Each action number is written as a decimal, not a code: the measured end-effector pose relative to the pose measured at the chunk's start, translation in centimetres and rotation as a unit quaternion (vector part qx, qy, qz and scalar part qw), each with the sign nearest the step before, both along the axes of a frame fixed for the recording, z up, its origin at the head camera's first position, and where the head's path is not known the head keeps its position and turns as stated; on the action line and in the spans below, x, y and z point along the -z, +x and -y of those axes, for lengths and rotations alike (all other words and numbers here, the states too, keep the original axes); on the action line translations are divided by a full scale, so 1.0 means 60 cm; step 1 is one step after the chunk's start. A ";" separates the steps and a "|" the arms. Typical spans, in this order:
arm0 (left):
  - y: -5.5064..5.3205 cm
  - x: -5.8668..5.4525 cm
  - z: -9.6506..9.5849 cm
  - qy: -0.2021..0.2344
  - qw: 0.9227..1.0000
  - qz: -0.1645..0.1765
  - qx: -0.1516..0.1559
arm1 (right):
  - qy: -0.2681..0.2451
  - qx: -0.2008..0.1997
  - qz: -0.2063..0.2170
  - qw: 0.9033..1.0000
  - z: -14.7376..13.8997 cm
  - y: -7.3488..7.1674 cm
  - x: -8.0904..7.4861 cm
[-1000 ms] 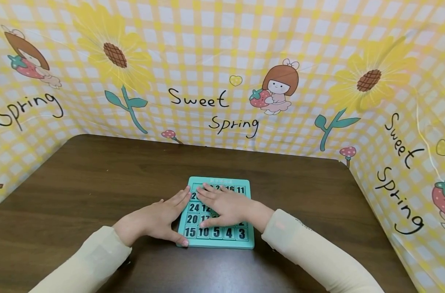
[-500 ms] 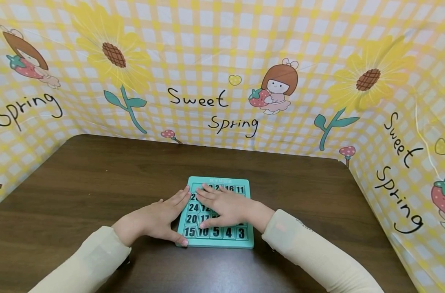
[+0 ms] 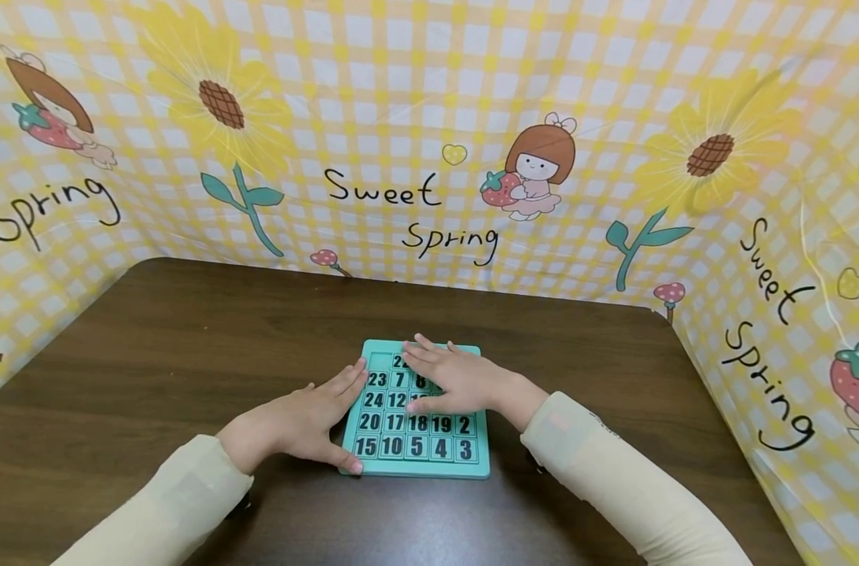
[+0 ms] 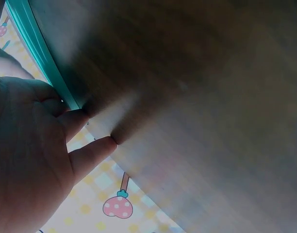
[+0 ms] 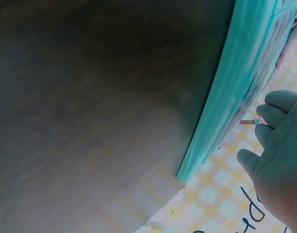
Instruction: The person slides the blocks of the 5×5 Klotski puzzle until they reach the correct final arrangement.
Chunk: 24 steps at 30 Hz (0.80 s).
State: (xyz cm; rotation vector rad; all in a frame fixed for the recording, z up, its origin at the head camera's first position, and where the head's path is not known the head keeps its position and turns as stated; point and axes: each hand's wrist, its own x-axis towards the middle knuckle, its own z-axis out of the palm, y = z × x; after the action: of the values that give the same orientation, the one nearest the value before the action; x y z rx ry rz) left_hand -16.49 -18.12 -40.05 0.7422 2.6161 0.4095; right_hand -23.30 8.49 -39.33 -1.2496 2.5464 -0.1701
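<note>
Number puzzle (image 3: 418, 424) — left hand (image 3: 300, 422) touching side, right hand (image 3: 460, 380) over it

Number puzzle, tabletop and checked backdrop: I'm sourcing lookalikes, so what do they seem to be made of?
Number puzzle: probably molded plastic, smooth; even turquoise color, clean ridged edge.
Tabletop: wood or wood-look laminate, slightly glossy; brown grain, soft light reflection.
Checked backdrop: likely thin fabric, possibly plastic sheeting; wrinkles show, finish unclear.

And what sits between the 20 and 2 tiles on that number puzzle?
Tile 17, tile 18 and tile 19; the head view shows them.
</note>
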 end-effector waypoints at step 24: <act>-0.003 0.004 0.002 -0.003 1.000 0.002 0.003 | 0.026 -0.008 0.004 1.000 0.029 -0.004 0.011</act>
State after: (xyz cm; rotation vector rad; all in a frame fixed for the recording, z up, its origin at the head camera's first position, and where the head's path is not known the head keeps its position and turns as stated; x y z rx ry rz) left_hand -16.64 -18.23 -40.32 0.7455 2.6091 0.4019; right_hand -23.53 6.74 -39.99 -1.2481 2.5172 -0.1041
